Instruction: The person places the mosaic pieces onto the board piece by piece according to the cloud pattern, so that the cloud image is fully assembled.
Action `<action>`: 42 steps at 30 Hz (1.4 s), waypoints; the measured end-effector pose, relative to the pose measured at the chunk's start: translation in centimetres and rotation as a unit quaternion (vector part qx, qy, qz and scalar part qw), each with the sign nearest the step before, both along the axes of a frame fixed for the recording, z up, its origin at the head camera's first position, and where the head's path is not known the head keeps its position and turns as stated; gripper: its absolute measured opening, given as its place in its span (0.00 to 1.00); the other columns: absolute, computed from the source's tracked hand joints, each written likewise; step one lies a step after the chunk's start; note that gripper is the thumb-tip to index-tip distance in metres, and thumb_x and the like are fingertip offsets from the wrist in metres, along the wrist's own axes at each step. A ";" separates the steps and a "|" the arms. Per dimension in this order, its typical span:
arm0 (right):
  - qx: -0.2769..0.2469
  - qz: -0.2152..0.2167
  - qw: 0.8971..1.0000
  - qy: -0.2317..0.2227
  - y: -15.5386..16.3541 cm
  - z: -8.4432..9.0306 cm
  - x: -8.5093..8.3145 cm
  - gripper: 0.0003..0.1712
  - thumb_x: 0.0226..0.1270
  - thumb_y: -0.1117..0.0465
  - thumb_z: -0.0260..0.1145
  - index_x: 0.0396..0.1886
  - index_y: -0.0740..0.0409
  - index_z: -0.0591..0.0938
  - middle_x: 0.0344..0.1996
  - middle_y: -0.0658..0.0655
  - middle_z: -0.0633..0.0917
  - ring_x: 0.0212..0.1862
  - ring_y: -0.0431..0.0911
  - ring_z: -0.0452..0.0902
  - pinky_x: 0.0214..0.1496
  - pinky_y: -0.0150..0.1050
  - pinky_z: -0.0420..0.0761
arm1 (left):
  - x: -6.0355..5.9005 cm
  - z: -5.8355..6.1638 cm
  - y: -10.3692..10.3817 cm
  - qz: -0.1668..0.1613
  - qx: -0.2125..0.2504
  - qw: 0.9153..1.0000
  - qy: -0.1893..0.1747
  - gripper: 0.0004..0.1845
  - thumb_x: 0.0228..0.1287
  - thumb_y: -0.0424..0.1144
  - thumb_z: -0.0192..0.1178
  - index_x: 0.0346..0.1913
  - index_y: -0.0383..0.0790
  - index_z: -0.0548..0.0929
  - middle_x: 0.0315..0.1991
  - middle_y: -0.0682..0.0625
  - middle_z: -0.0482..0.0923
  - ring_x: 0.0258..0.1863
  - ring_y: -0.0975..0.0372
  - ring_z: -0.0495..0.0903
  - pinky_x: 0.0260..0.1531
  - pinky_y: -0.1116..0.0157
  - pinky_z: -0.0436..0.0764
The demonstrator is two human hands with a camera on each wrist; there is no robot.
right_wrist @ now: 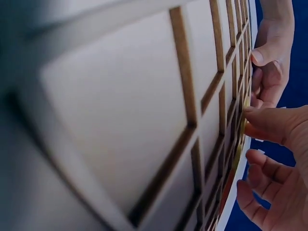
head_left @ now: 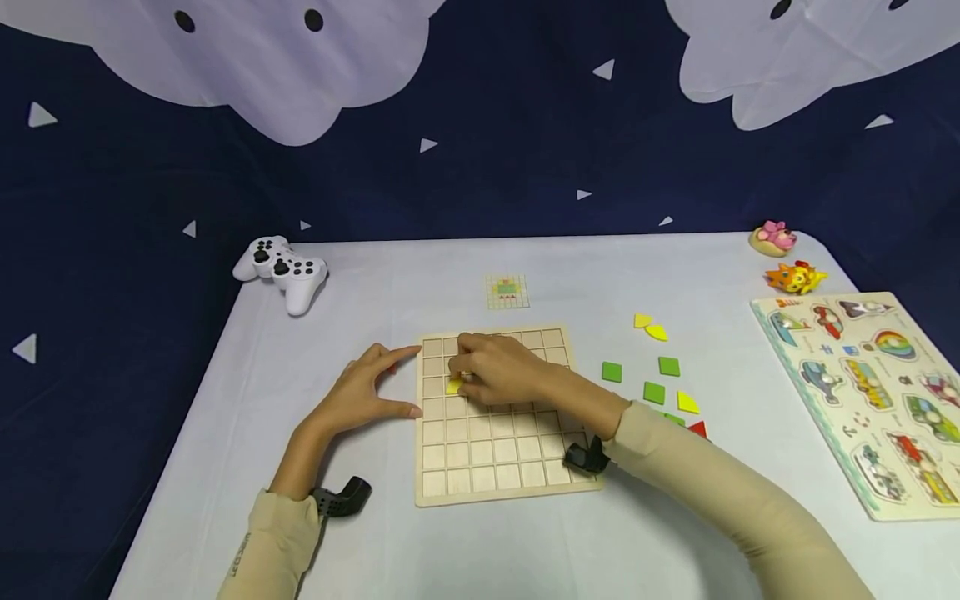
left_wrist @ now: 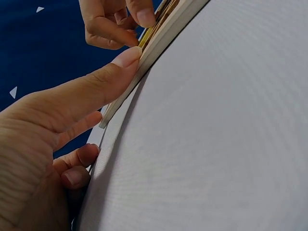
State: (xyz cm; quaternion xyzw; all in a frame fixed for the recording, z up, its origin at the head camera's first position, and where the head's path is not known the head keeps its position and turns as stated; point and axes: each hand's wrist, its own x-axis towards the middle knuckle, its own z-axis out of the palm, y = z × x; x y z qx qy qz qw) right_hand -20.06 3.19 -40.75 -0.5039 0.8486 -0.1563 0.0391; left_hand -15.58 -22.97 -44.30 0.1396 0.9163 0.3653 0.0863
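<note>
A square wooden grid board (head_left: 457,482) lies in the middle of the table. At its left edge my left hand (head_left: 362,392) rests with thumb and forefinger spread, both tips touching the rim. My right hand (head_left: 504,368) reaches across the board's upper left and pinches a small yellow tile (head_left: 453,386) at one of the cells. In the left wrist view, yellow (left_wrist: 144,37) shows beside the right fingertips, with the left thumb (left_wrist: 127,57) against the board's side. Part of the grid under my right hand is hidden in the head view; the right wrist view shows yellow and red there.
Right of the board lie green tiles (head_left: 612,372), yellow quarter-round tiles (head_left: 687,402) and a red triangle (head_left: 698,429). Behind it is a small pattern card (head_left: 507,292). A white game controller (head_left: 282,271), two toy figures (head_left: 797,277) and a picture puzzle board (head_left: 847,367) stand farther out.
</note>
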 end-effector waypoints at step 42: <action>-0.006 -0.180 0.984 -0.009 16.7 0.3 3.7 0.14 0.49 0.56 0.81 0.36 0.53 0.89 0.36 0.47 0.78 0.36 0.39 0.74 0.36 0.34 0.75 | 0.0 -0.3 0.1 -0.005 -0.002 1.000 0.011 0.51 0.39 0.53 0.81 0.71 0.50 0.72 0.39 0.49 0.68 0.38 0.58 0.65 0.42 0.59 0.64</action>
